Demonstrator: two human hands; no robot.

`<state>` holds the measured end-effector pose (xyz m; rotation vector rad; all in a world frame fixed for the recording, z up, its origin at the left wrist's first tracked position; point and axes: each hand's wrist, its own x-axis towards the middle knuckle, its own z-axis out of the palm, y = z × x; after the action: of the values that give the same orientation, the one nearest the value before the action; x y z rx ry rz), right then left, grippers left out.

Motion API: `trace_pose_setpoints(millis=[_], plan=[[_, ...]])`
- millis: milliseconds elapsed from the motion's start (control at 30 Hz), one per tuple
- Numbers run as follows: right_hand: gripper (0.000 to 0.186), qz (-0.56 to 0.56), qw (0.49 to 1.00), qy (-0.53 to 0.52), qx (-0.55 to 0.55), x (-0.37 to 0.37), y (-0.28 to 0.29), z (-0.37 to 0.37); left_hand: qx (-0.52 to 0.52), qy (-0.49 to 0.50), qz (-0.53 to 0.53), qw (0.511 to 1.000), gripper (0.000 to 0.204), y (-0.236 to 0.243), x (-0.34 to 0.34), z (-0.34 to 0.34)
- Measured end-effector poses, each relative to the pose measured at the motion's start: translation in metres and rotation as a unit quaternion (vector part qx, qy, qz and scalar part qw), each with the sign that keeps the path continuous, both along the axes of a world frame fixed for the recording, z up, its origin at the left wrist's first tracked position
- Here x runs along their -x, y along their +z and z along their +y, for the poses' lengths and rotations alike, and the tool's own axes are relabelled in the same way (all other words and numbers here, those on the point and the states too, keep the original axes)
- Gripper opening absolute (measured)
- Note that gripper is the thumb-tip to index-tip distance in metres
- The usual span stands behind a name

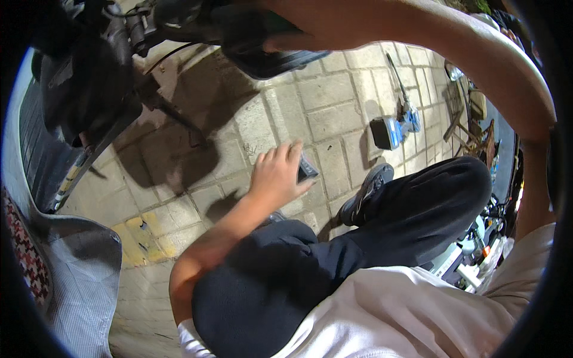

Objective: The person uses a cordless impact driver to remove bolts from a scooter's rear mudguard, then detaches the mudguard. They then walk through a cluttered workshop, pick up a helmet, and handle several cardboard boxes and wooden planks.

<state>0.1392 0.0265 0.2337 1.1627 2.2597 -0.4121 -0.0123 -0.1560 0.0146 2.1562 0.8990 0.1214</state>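
My left hand (276, 174) is closed around a small black block-like object (307, 170), held just over the paving between my knees and the vehicle. Its exact kind does not show. From the right my other arm arches across the top of the view, and my right hand (301, 27) lies against a dark, rounded vehicle part (262, 56). Only its thumb side shows; the other fingers are cut off or hidden. On the paving to the right lies a blue cordless power drill (407, 124) with a long thin bit and a black battery base.
A dark two-wheeler with a stand leg (179, 122) takes up the upper left. Grey fabric (83, 280) hangs at the lower left. My bent leg (424, 197) and shoe (369, 194) border the paving. Assorted tools and parts (471, 256) crowd the right side.
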Motion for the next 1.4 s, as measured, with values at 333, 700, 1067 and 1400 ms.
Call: trace_pose_setpoints(millis=[333, 700, 1067, 1400], plan=[[0.043, 0.159, 0.958, -0.067, -0.231, -0.102, -0.002, -0.038, 0.194, 0.092, -0.106, 0.971, 0.079, -0.030, -0.021, -0.020], [0.039, 0.263, 0.930, -0.094, -0.241, -0.146, -0.054, -0.047, -0.066, 0.144, 0.012, 0.987, 0.024, -0.131, 0.015, -0.020], [0.034, 0.266, 0.932, -0.114, -0.219, -0.144, -0.055, -0.032, -0.077, 0.099, 0.020, 0.992, 0.014, -0.153, 0.019, -0.015], [0.036, 0.113, 0.950, 0.112, -0.270, -0.130, -0.046, -0.034, 0.008, 0.185, -0.058, 0.981, 0.018, -0.135, 0.007, -0.019]])
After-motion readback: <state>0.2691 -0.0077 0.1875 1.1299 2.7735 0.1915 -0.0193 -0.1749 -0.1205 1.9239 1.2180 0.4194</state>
